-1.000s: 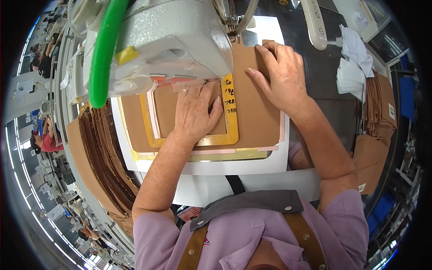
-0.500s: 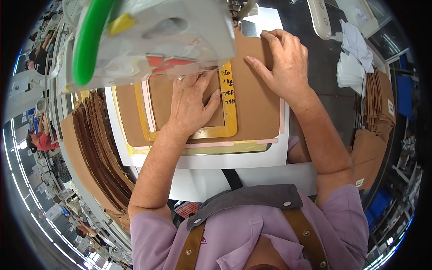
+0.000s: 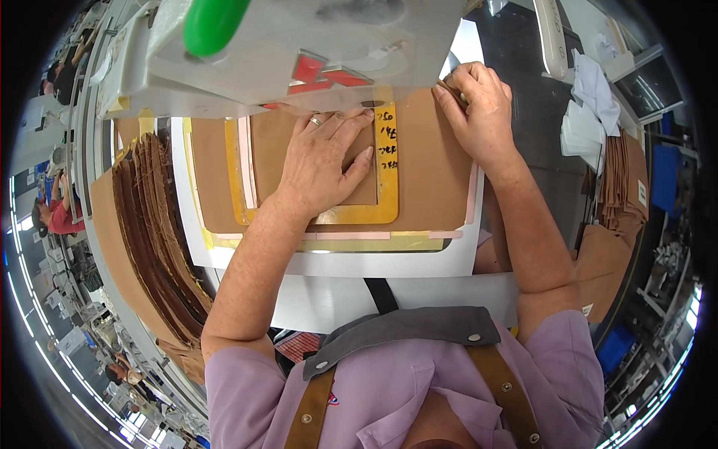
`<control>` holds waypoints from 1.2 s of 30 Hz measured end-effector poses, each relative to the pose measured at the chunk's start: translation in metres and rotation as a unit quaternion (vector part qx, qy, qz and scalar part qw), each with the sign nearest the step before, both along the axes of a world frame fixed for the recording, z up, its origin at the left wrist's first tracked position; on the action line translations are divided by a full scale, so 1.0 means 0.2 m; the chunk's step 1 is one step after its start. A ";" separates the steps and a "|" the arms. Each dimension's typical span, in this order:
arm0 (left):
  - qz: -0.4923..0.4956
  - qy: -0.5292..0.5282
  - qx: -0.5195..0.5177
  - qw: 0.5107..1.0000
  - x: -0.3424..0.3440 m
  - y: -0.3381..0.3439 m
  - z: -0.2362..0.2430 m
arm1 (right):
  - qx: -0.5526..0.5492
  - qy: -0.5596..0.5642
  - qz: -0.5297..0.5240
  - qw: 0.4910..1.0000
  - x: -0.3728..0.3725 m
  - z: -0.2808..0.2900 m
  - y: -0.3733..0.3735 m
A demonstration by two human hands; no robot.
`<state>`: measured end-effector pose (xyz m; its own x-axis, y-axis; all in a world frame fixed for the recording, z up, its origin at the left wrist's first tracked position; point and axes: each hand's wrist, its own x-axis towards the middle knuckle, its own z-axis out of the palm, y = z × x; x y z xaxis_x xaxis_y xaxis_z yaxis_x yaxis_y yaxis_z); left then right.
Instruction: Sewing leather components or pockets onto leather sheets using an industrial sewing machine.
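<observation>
My left hand [image 3: 321,161] lies open on a brown fabric piece inside a yellow template frame [image 3: 385,183], its fingertips near the lower edge of a white machine head [image 3: 224,75]. My right hand [image 3: 479,116] is curled at the upper right edge of the larger brown fabric panel [image 3: 426,179], closed on something too small to make out. A white board [image 3: 374,266] with pink and yellow strips lies under the panel. The machine hides the top of the frame and part of the panel.
A stack of brown fabric pieces [image 3: 149,224] stands at left, more brown pieces [image 3: 624,187] at right with white cloth [image 3: 591,90] above them. A green tube [image 3: 213,22] is on the machine. Co-workers [image 3: 60,206] sit at benches far left.
My right hand's fingers have curled in more tightly at the panel's edge. The frame and panel appear higher in the picture, further hidden by the machine head. My left hand stays flat inside the frame.
</observation>
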<state>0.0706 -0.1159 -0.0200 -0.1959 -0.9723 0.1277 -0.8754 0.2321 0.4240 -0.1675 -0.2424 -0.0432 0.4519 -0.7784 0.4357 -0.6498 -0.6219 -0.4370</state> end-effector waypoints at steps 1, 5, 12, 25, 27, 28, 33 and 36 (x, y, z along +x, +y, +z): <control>-0.002 0.004 0.001 1.000 0.00 0.00 0.00 | -0.001 0.001 0.001 1.000 0.00 0.00 0.00; -0.006 0.023 -0.008 1.000 0.00 0.00 0.01 | 0.010 0.003 0.000 1.000 -0.01 0.00 0.00; -0.007 -0.017 -0.011 1.000 0.01 0.01 0.02 | -0.095 0.048 0.152 0.983 0.05 0.17 0.23; -0.030 -0.027 -0.042 0.998 0.03 0.04 0.06 | -0.051 0.060 0.321 0.944 0.11 0.18 0.49; -0.046 -0.059 -0.035 0.997 0.08 0.07 0.08 | -0.056 0.070 0.324 0.942 0.10 0.17 0.50; -0.062 -0.090 -0.027 0.994 0.09 0.08 0.09 | -0.057 0.069 0.322 0.943 0.10 0.16 0.50; -0.071 -0.033 -0.024 0.997 0.07 0.10 0.06 | -0.058 0.041 0.311 0.948 0.12 0.14 0.52; -0.070 -0.032 -0.025 0.997 0.07 0.09 0.06 | -0.055 0.033 0.310 0.949 0.12 0.13 0.51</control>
